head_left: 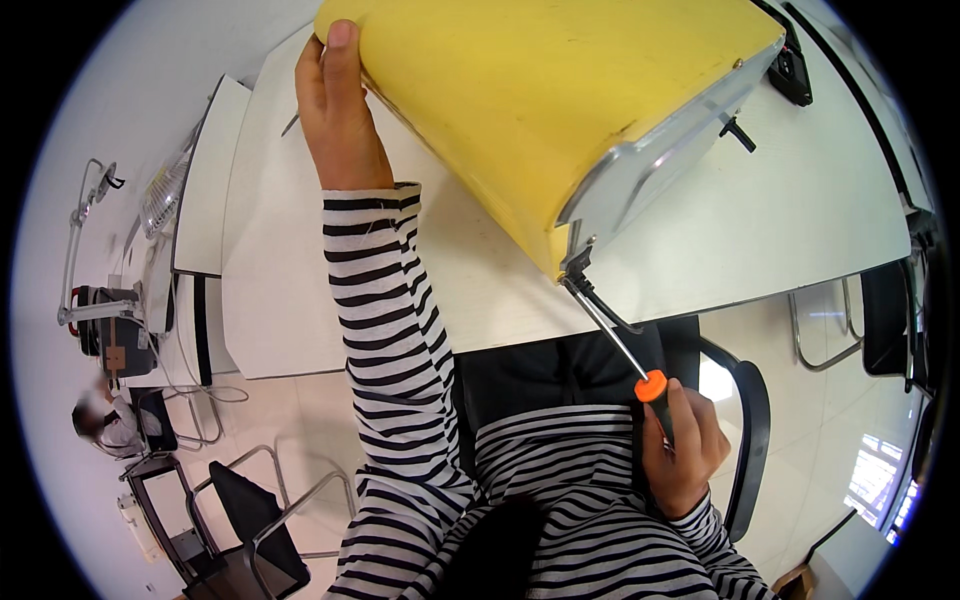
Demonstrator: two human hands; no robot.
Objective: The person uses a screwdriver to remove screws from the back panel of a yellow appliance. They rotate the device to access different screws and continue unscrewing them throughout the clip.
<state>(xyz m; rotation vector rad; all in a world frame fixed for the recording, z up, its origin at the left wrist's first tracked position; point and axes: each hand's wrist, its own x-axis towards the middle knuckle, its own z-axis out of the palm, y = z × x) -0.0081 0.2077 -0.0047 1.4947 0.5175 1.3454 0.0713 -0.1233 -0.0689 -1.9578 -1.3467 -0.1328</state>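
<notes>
A large yellow casing [520, 90] with a clear plastic end panel [650, 160] rests tilted on the white table. My left hand [345, 110] grips its far left edge, thumb on top and fingers curled round the side. In my right hand [685, 455] is a screwdriver [655, 390] with an orange and black handle. Its long metal shaft points up to the casing's near corner, where the tip meets or lies close to a black cable fitting [578, 265]. A short black cable [610, 312] hangs from that fitting. Whether the tip sits in a screw I cannot tell.
A black knob-like part [738, 134] sticks out beyond the clear panel. Behind it lies a black device [790, 75]. The white table [290, 290] ends just before my lap. Black chairs [250, 520] stand at left and right; another person [115, 425] sits far left.
</notes>
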